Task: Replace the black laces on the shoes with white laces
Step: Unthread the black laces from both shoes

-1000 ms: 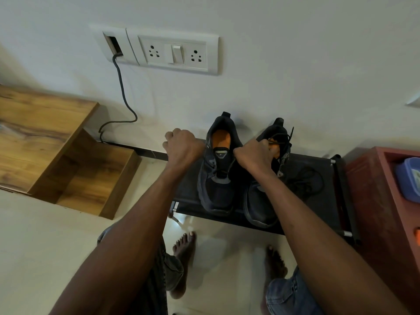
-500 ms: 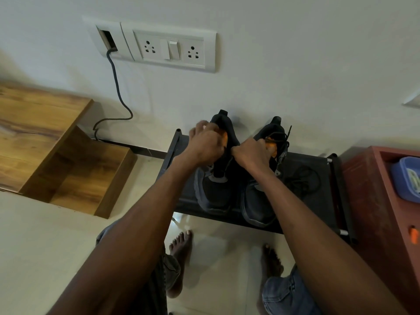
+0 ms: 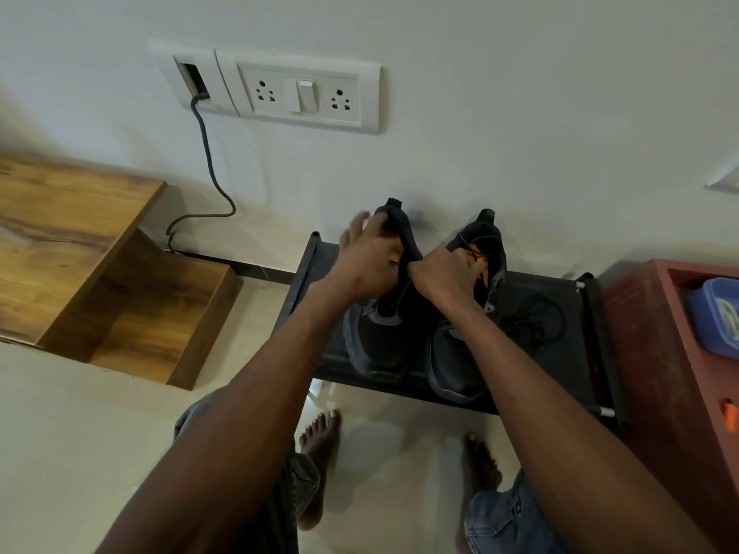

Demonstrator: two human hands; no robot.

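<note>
Stripping laces: left hand (image 3: 370,259) grips the left shoe (image 3: 380,313), right hand (image 3: 444,273) pinches its black lace (image 3: 402,291); no white laces visible.

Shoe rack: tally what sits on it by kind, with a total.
Black shoes: 2, left shoe and right shoe
Loose black laces: 1 pile
Total: 3 on the shoe rack
</note>
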